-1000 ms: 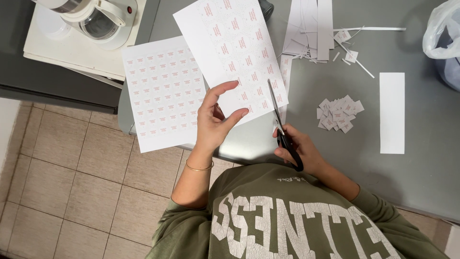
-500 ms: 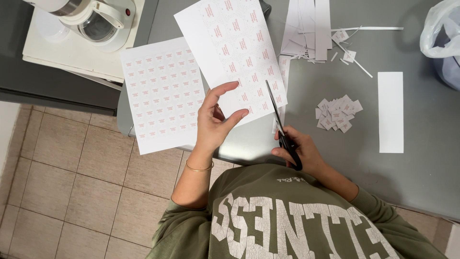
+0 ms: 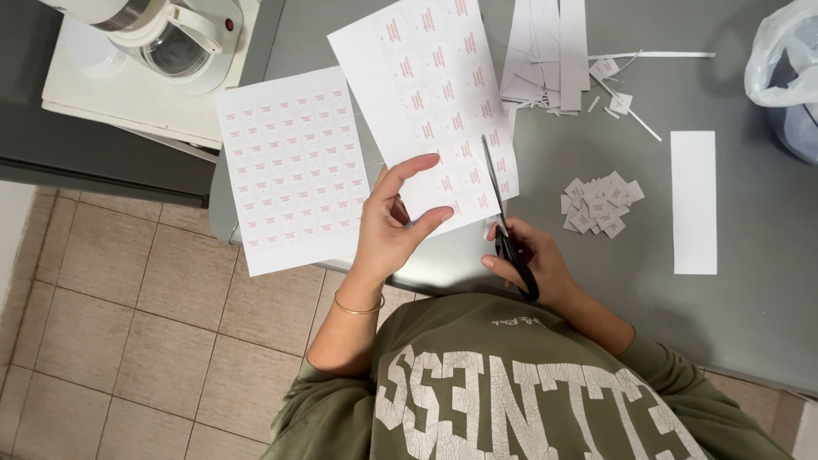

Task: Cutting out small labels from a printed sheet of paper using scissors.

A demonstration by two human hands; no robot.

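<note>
the left hand (image 3: pixel 394 230) pinches the lower edge of a printed label sheet (image 3: pixel 426 102), thumb on top and fingers curled under it, and holds the sheet up over the grey counter (image 3: pixel 741 324). the right hand (image 3: pixel 528 260) is closed through the black handles of a pair of scissors (image 3: pixel 503 226), whose blades run up into the sheet's lower right part, along a line between two columns of small red-printed labels; the blades look nearly together, with the paper between them.

taking the held sheet as the landmark: a second printed sheet (image 3: pixel 290 166) lies just to its left, flat on the counter and hanging partly over the counter's edge above the tiled floor (image 3: pixel 102 341). further left of that, a white coffee maker (image 3: pixel 162 38) stands on a white tray. just beyond the held sheet's upper right corner lies a stack of long cut strips (image 3: pixel 550 47) with thin trimmings scattered beside it. to the right of the sheet, near the scissors' side, sits a small pile of cut labels (image 3: pixel 596 204). further right lies a single blank white strip (image 3: pixel 694 200), well apart from the pile, and a white plastic bag (image 3: pixel 788 60) sits at the far right edge.
</note>
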